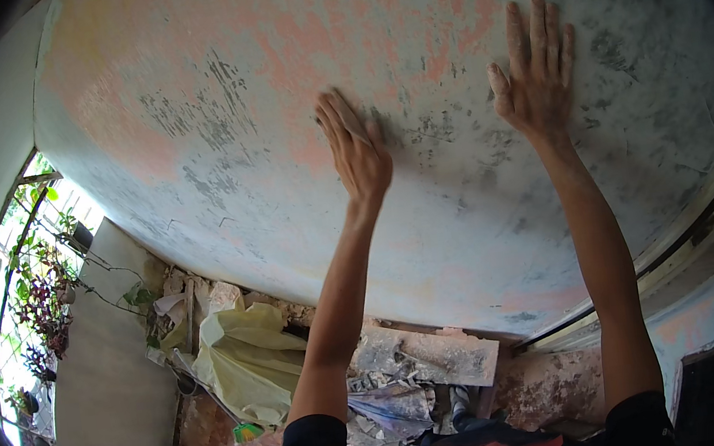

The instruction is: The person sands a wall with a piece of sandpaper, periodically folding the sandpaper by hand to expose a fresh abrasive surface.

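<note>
Before me rises a wall with worn paint in pale grey, pink and dark patches. My left hand presses against it near the middle, its fingers together and slightly blurred. A thin folded sheet, perhaps sandpaper, shows between those fingers and the thumb; most of it is hidden. Further right and a little higher, my right hand lies on the wall with its palm inward. Its fingers point up, somewhat spread, and whitish dust coats them. I see nothing in that hand.
Below the wall lie a rubble-covered board, a pale yellow sheet and broken plaster. Left stands a grey panel beside a barred window with potted plants. A door frame borders the wall at right.
</note>
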Tool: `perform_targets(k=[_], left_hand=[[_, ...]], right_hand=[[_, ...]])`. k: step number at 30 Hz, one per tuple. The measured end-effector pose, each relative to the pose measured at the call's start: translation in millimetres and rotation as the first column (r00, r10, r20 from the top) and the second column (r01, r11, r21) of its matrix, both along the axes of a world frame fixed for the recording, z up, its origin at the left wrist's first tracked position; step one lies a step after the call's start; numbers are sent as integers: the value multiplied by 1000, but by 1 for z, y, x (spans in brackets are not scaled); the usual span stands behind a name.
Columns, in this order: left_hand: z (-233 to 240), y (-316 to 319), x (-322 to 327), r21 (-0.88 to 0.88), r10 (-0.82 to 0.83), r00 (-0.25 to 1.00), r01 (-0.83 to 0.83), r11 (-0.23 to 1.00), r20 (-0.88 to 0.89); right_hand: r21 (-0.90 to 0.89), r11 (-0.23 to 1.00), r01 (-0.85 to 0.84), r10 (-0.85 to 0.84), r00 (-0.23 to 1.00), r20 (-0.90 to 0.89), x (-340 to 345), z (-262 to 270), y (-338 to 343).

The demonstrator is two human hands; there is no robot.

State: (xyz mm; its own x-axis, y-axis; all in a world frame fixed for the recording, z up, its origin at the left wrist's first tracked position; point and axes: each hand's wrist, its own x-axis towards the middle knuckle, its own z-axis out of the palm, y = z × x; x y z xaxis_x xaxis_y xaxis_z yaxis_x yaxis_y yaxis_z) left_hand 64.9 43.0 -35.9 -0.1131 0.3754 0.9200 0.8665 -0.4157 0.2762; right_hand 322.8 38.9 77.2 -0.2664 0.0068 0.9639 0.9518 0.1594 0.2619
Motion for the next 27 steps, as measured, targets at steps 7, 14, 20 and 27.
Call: perform_targets(k=[7,14,20,27], left_hand=[[21,3,16,121,-1,994,-12,993,106],[57,9,-4,103,33,990,-47,994,138],[2,5,36,176,-53,999,51,983,10],[47,11,-4,143,75,994,-86,986,82]], right_hand=[[25,1000,-2,1,1000,10,4,-4,0],[28,1000,-8,8,1000,4,3,-4,3],[27,1000,-13,12,1000,10,3,-3,5],[8,1000,-1,1,1000,18,4,-4,0]])
